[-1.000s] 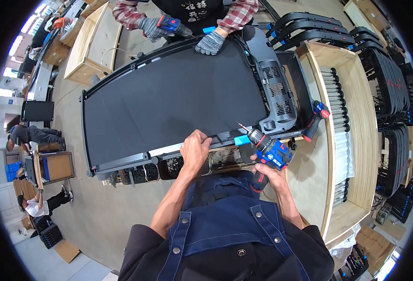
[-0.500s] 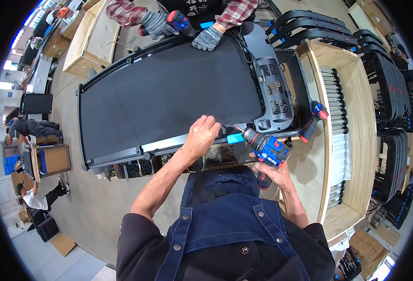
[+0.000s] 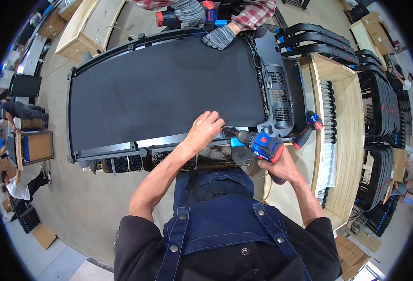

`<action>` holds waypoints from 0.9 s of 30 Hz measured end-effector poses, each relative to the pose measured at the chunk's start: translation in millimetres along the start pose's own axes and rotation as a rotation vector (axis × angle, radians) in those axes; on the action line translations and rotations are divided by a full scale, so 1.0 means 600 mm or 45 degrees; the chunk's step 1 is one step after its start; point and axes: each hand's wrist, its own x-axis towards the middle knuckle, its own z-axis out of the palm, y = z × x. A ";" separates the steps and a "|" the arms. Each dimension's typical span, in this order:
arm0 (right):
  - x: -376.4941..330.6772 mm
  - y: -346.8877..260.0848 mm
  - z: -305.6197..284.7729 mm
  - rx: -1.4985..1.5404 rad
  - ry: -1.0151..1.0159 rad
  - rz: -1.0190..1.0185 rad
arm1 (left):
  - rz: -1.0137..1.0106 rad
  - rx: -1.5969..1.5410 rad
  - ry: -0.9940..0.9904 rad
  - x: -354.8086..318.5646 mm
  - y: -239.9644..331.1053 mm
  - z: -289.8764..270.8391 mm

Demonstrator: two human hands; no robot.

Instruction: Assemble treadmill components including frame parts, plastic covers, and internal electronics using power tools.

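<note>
A treadmill deck (image 3: 169, 89) with a black belt lies in front of me, its vented motor cover (image 3: 277, 93) at the right end. My right hand (image 3: 283, 166) grips a blue and black cordless drill (image 3: 265, 146), its bit pointing left at the near side rail (image 3: 162, 141). Close to the bit tip, my left hand (image 3: 202, 132) rests over that rail with fingers curled together; whatever they pinch is hidden. A bright blue piece (image 3: 237, 142) sits on the rail below the drill's chuck.
Across the deck, a co-worker's grey-gloved hand (image 3: 219, 37) presses the belt; the other holds a second drill (image 3: 209, 11). Another drill (image 3: 308, 129) lies right of the motor cover. A wooden crate (image 3: 351, 140) holds metal rollers. Black curved frames (image 3: 379, 117) stand beyond it.
My right hand has tilted the drill, bringing its bit closer to the rail beside my left hand. The view has shifted slightly. The co-worker's drill has turned.
</note>
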 end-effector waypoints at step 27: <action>0.114 -0.077 -0.002 -0.726 -0.429 0.132 | -0.121 -0.098 0.076 -0.011 -0.017 0.019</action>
